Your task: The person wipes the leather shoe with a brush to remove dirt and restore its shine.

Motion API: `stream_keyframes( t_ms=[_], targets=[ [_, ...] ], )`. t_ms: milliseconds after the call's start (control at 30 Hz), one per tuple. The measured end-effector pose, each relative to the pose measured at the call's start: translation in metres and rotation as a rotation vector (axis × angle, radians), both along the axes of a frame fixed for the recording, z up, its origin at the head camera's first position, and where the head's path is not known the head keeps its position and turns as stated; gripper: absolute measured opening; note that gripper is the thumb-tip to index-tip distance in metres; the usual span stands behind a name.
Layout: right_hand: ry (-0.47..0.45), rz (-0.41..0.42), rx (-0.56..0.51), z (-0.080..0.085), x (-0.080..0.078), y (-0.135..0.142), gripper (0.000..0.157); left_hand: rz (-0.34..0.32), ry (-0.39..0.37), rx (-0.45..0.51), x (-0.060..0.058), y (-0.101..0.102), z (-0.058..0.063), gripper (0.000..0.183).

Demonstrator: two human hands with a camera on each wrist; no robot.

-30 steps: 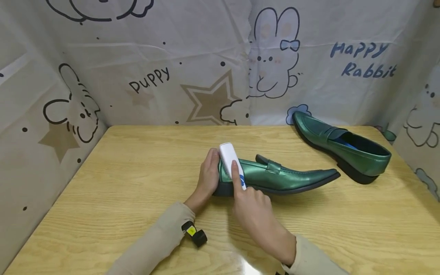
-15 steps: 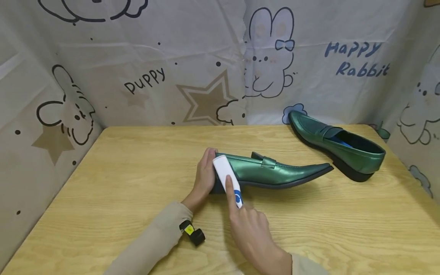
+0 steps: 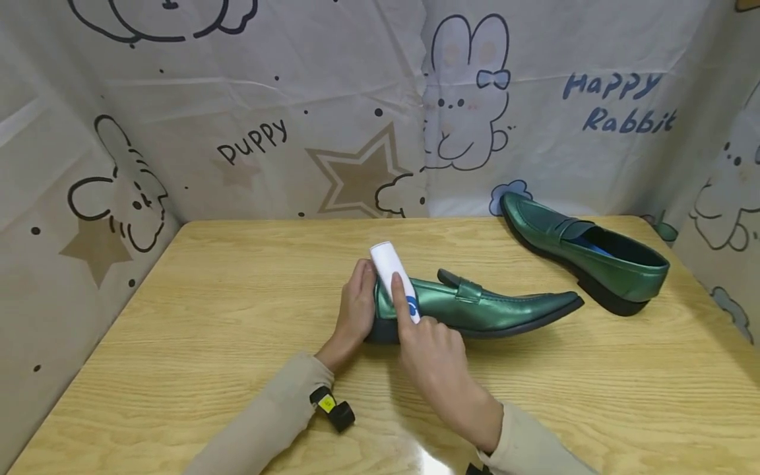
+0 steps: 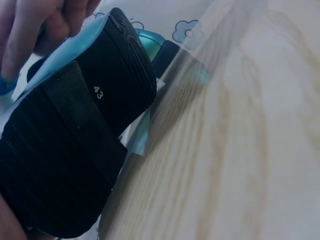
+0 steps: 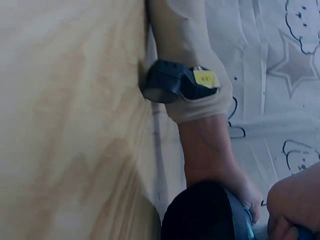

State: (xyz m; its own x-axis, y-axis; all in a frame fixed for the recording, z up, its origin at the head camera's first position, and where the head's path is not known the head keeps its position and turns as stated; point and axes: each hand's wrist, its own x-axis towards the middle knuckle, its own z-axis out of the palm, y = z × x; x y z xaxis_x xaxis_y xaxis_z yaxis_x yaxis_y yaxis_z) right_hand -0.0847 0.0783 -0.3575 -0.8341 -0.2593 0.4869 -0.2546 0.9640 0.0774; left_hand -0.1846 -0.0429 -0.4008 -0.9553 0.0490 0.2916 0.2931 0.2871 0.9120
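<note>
A shiny green loafer point(image 3: 505, 310) with a black sole points its toe to the right in the head view. My left hand point(image 3: 355, 307) grips it round the heel. My right hand point(image 3: 436, 363) holds a white brush point(image 3: 387, 259) with a blue mark, the index finger stretched along its back. The brush lies against the shoe's side near the heel, its far end reaching above the shoe's opening. In the left wrist view the dark sole point(image 4: 55, 155) shows, with a 43 on it. Below the right hand, the right wrist view catches the black heel point(image 5: 200, 212).
A second green loafer point(image 3: 584, 254) stands at the back right of the wooden table point(image 3: 208, 316). Printed cloth point(image 3: 267, 79) hangs along the back and sides. A black wrist camera point(image 3: 340, 414) juts from the left sleeve.
The brush went down along the heel side, then back up. The shoe's heel lifted slightly and came down again. The left hand keeps its grip, and the second loafer stays in place.
</note>
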Motion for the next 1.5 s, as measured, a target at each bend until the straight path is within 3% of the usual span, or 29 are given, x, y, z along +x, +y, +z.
stream_keyframes(
  t_ms=[267, 367, 467, 567, 700, 967, 1100, 1267, 1500],
  targets=[
    [-0.180, 0.021, -0.003, 0.002, 0.034, 0.003, 0.086, -0.039, 0.029, 0.026, -0.002, 0.000, 0.001, 0.035],
    [-0.208, 0.026, -0.010, -0.004, 0.050, 0.002, 0.090, -0.064, -0.002, 0.039, -0.003, -0.001, 0.000, 0.036],
    [-0.169, 0.034, -0.006, -0.010, 0.059, 0.001, 0.091, -0.083, -0.023, 0.047, -0.003, -0.003, 0.000, 0.037],
    [-0.104, 0.041, -0.006, -0.011, 0.054, 0.000, 0.091, -0.082, -0.028, 0.044, -0.004, -0.005, 0.000, 0.037],
    [-0.024, 0.033, 0.011, -0.010, 0.036, -0.003, 0.085, -0.045, -0.015, 0.031, -0.003, -0.006, 0.001, 0.036],
    [0.056, 0.009, 0.020, -0.006, 0.005, -0.014, 0.075, -0.037, 0.009, 0.014, -0.002, -0.004, 0.001, 0.037],
    [0.025, 0.008, -0.031, 0.000, -0.006, -0.012, 0.079, -0.044, -0.007, 0.005, -0.001, -0.002, 0.002, 0.038],
    [-0.003, 0.000, -0.019, -0.001, 0.001, -0.006, 0.079, -0.043, -0.003, -0.008, -0.001, -0.001, 0.001, 0.036],
    [-0.072, 0.001, 0.029, -0.008, 0.030, -0.006, 0.083, -0.039, 0.009, -0.013, -0.003, -0.002, 0.000, 0.034]
  ],
)
